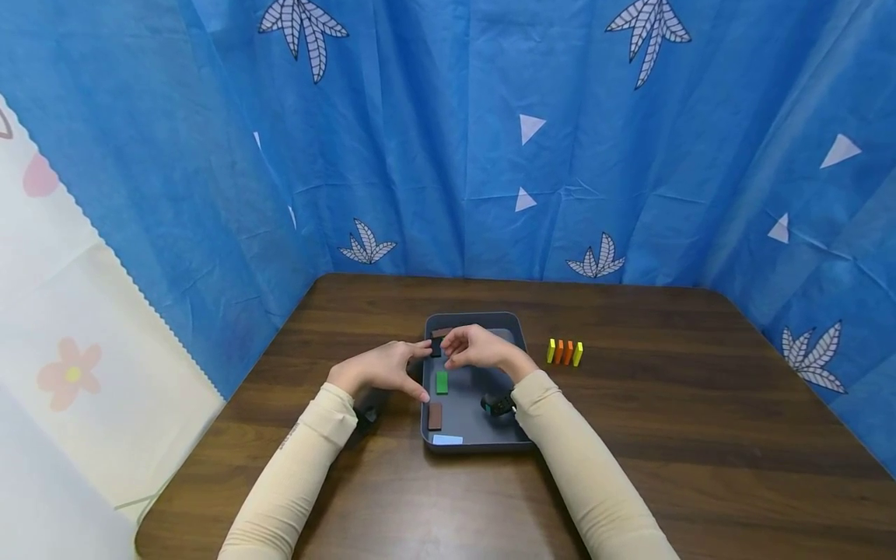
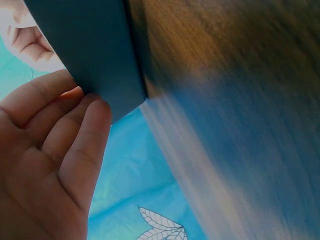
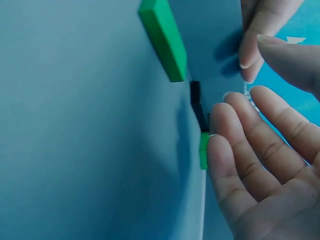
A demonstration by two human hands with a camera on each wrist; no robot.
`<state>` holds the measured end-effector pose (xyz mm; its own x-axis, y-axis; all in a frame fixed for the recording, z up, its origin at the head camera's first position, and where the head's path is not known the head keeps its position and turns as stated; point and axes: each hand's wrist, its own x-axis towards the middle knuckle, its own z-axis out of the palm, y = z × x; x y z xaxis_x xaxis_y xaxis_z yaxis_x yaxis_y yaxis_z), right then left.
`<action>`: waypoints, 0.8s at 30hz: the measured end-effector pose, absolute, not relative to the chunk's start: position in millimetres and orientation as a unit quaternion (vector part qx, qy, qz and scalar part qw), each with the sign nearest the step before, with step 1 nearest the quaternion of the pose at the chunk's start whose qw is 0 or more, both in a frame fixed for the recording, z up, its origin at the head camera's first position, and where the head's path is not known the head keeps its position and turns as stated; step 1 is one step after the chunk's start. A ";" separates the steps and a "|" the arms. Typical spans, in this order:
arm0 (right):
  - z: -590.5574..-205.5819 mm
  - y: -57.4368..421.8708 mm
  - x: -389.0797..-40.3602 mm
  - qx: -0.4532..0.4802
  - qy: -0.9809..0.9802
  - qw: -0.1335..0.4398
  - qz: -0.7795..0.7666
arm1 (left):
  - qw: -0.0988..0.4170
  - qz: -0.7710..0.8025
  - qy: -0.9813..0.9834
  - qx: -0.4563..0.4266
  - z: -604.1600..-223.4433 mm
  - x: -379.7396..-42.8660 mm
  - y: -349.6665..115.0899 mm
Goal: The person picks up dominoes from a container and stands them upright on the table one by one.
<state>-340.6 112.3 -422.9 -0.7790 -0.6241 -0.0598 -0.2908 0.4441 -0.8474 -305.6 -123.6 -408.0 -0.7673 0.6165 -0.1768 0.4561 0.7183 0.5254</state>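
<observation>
A dark grey tray (image 1: 470, 424) holds small blocks along its left side. My left hand (image 1: 388, 367) is at the tray's left rim, its extended fingertips right at the wall (image 2: 95, 45) and the thumb spread toward the near side. Over the tray's far left part is my right hand (image 1: 479, 348), fingers gently bent, thumb apart, nothing between them. Below it stands a green block (image 1: 442, 382). In the right wrist view, a black block (image 3: 196, 102) and another green block (image 3: 203, 150) appear close to the right fingertips. The right hand hides part of the tray's far end.
Nearer in the tray are a brown block (image 1: 435, 416) and a pale blue block (image 1: 448, 439); another brown block (image 1: 441, 333) lies at the far end. Right of the tray, yellow and orange blocks (image 1: 565, 352) stand in a row on the wooden table (image 1: 700, 420). A blue curtain hangs behind.
</observation>
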 end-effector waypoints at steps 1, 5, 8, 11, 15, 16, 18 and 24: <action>-423.6 111.6 -340.7 -0.276 0.829 0.186 -0.450 | 0.172 0.234 0.910 0.295 -407.8 -305.7 -123.7; -428.4 108.7 -341.7 -0.279 0.828 0.194 -0.446 | 0.171 0.230 0.912 0.295 -407.3 -305.8 -123.9; -432.1 106.6 -342.3 -0.282 0.828 0.200 -0.440 | 0.170 0.226 0.912 0.296 -407.1 -305.9 -123.7; -434.4 104.5 -342.5 -0.280 0.831 0.200 -0.437 | 0.170 0.227 0.912 0.296 -406.9 -305.9 -123.6; -436.0 102.9 -341.8 -0.279 0.836 0.197 -0.430 | 0.172 0.229 0.912 0.293 -406.6 -305.8 -123.7; -436.2 102.6 -341.6 -0.278 0.837 0.198 -0.427 | 0.172 0.230 0.912 0.295 -406.4 -305.7 -123.6; -436.5 102.1 -341.0 -0.278 0.840 0.200 -0.421 | 0.172 0.230 0.911 0.295 -405.5 -305.4 -123.6; -436.8 100.7 -340.7 -0.280 0.851 0.202 -0.396 | 0.178 0.235 0.909 0.295 -403.2 -304.4 -123.0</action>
<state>-340.7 100.7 -436.8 -0.7612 -0.6368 -0.1227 -0.3161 0.5296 -0.7871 -304.4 -123.0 -403.2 -0.7632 0.6192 -0.1848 0.4516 0.7157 0.5328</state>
